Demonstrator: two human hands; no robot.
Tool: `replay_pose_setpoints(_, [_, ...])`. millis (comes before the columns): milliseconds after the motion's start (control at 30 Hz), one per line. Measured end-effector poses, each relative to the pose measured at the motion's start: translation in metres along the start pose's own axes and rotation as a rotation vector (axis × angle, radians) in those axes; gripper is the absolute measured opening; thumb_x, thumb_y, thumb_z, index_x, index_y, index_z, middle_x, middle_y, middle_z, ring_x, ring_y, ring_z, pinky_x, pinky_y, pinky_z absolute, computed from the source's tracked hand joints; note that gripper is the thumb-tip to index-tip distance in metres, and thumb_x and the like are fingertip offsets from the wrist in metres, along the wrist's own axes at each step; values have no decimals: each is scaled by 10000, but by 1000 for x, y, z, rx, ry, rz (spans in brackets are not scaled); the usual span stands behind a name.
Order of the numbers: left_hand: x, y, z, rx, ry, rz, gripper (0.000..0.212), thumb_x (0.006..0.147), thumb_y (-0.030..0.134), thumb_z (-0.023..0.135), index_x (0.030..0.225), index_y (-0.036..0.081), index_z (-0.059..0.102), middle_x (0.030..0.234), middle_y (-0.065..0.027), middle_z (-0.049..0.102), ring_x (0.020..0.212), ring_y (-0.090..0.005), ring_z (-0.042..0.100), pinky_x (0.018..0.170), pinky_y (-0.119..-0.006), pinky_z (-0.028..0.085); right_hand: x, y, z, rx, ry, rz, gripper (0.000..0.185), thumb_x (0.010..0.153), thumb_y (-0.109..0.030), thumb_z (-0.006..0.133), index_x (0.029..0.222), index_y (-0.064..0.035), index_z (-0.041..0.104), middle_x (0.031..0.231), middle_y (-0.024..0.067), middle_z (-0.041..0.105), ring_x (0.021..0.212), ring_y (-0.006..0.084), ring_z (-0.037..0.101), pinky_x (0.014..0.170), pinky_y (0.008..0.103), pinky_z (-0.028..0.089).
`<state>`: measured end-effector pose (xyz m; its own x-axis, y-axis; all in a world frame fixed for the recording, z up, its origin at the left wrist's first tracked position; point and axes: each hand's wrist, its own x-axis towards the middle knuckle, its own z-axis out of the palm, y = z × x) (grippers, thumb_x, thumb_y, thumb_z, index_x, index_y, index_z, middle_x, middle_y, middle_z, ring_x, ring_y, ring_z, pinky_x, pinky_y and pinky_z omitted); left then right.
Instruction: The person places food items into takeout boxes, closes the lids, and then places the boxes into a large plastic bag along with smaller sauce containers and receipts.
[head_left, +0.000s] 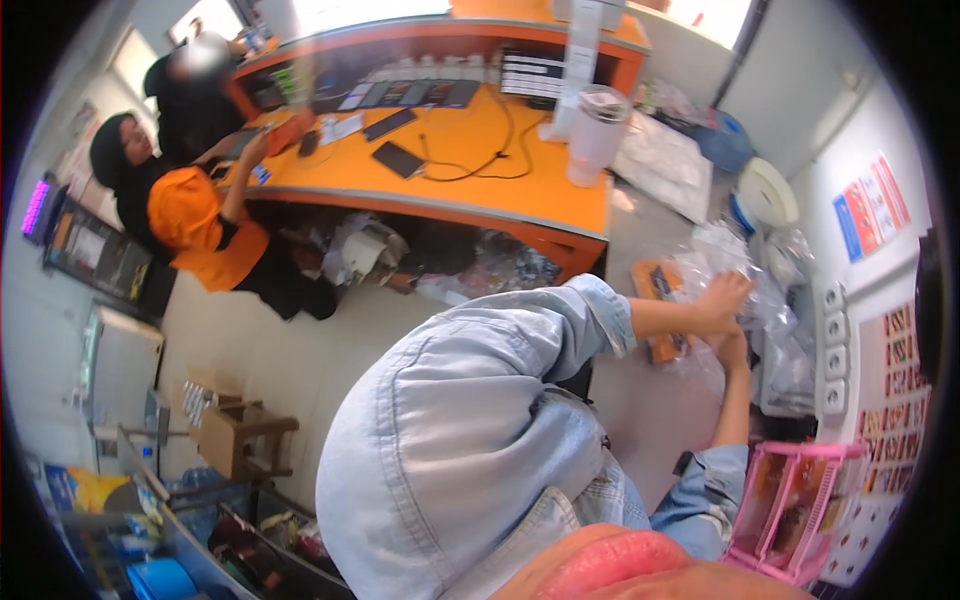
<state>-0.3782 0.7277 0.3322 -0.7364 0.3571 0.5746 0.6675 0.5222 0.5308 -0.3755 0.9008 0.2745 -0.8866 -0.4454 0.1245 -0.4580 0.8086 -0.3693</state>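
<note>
My left hand (720, 301) reaches over the crumpled clear plastic bags (780, 330) on a pale worktop (637, 442). Its fingers are stretched out over the plastic, and a grip cannot be made out. My right hand (729, 346) comes in from below and meets the left near its wrist. Its fingers are partly hidden, so I cannot tell what they hold. An orange packet (651, 281) with dark printing lies beside my left forearm, partly covered by clear plastic. Both arms wear light denim sleeves.
An orange desk (480, 176) carries phones, cables and a tall lidded cup (598, 139). Two people are at its far end, one wearing an orange garment (184, 206). A pink rack (787, 502) stands to my right. Wall sockets (835, 341) line the wall. Wooden stool (247, 435) on the floor.
</note>
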Motion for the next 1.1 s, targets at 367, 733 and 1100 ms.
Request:
replay_pose_setpoints(367, [96, -73, -47, -373, 17, -13, 235, 575, 219, 769, 686, 74, 621, 688, -91, 618, 671, -244, 604, 610, -350, 480, -15, -74, -63, -270, -152, 365, 396, 717, -351, 672, 982, -59, 637, 1047, 137, 619, 959, 303, 583, 867, 401, 419])
replay_pose_setpoints(733, [128, -126, -135, -762, -546, -252, 240, 878, 245, 538, 1031, 61, 559, 875, -30, 591, 737, -121, 565, 686, -274, 479, -100, -104, -182, -963, 340, 522, 439, 783, -426, 604, 744, 8, 656, 766, 165, 636, 754, 341, 613, 741, 469, 470])
replay_pose_setpoints(1100, [110, -71, -180, -1279, -427, -427, 253, 883, 228, 508, 1101, 107, 554, 845, -3, 584, 611, -100, 480, 602, -242, 435, -57, -60, -223, -290, 696, 354, 138, 718, -88, 605, 775, -14, 503, 659, 155, 564, 592, 302, 574, 554, 401, 433])
